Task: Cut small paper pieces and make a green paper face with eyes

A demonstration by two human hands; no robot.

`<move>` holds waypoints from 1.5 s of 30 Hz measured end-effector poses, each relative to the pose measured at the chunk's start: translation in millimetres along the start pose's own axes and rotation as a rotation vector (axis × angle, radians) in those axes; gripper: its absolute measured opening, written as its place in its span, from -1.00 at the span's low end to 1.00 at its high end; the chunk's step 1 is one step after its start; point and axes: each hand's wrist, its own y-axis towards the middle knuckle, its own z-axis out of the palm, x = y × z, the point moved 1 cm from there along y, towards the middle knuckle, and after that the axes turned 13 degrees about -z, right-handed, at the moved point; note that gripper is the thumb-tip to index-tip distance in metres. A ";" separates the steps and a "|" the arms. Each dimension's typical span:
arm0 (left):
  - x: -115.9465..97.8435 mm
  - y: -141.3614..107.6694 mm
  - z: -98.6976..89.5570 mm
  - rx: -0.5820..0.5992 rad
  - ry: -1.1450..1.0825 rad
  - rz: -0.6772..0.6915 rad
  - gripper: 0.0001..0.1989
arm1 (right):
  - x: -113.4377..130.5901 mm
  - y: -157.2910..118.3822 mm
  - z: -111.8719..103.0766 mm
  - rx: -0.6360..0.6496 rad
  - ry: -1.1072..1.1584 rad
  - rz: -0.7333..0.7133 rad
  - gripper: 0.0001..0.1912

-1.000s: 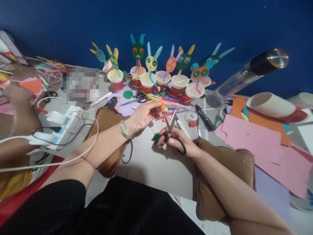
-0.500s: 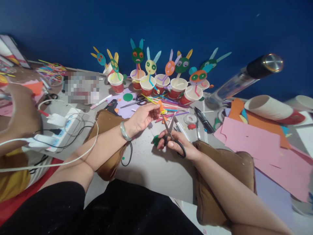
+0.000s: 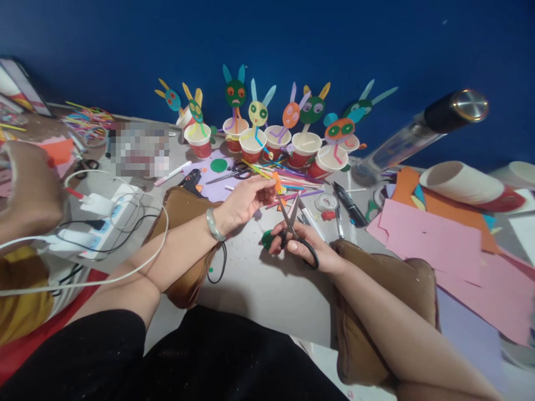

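Note:
My right hand point(image 3: 303, 245) grips black-handled scissors point(image 3: 290, 220), whose blades are parted and point up and away from me. A green paper circle point(image 3: 267, 239) lies beside the fingertips of this hand. My left hand point(image 3: 251, 199), with a bracelet point(image 3: 214, 224) on its wrist, pinches a small orange paper piece point(image 3: 276, 180) between thumb and finger. The tips of the blades are just right of the left fingertips, close to the orange piece. Both forearms rest on or over brown cushions point(image 3: 184, 250).
Several cups point(image 3: 254, 146) with paper rabbit figures line the blue wall. Coloured sticks point(image 3: 298, 181) lie before them. A bottle point(image 3: 390, 147) and pink paper point(image 3: 432, 239) are at right. Left are a power strip point(image 3: 111, 223), white cables and another person's arm point(image 3: 31, 189).
The other person's arm at the left has shifted slightly. My hands, the scissors and the orange piece have hardly moved.

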 end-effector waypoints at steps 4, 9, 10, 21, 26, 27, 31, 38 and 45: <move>0.1 0.0 -0.6 0.011 -0.014 0.007 -0.82 | -0.4 -0.3 0.1 0.002 -0.001 0.002 -0.39; -0.6 -0.1 -0.3 0.004 -0.011 -0.003 -0.83 | -1.7 -0.1 -0.7 0.002 -0.002 0.001 -0.40; -0.6 -0.2 -0.3 0.001 -0.009 -0.005 -0.83 | -1.9 0.0 -0.9 -0.001 -0.001 0.002 -0.40; -5.0 -5.2 6.0 -0.007 0.009 -0.006 -0.79 | -2.4 2.4 -0.8 -0.022 -0.019 0.013 -0.39; -5.9 -8.5 9.9 -0.009 0.086 0.014 -0.74 | -2.3 3.3 -0.7 -0.032 0.006 -0.022 -0.41; -5.6 -8.7 10.1 -0.012 0.100 0.023 -0.74 | -2.3 3.1 -0.8 -0.037 0.008 -0.026 -0.41; -4.2 -8.5 9.8 0.008 0.171 0.085 -0.71 | -4.0 1.8 -2.4 -0.032 0.000 -0.029 -0.40; 1.6 -7.0 8.1 0.062 0.272 0.121 -0.67 | -7.8 1.5 -4.2 -0.040 0.005 -0.071 -0.43; 2.5 -14.0 12.0 0.169 0.366 0.109 -0.72 | -7.8 -0.3 -4.3 -0.071 0.026 -0.104 -0.46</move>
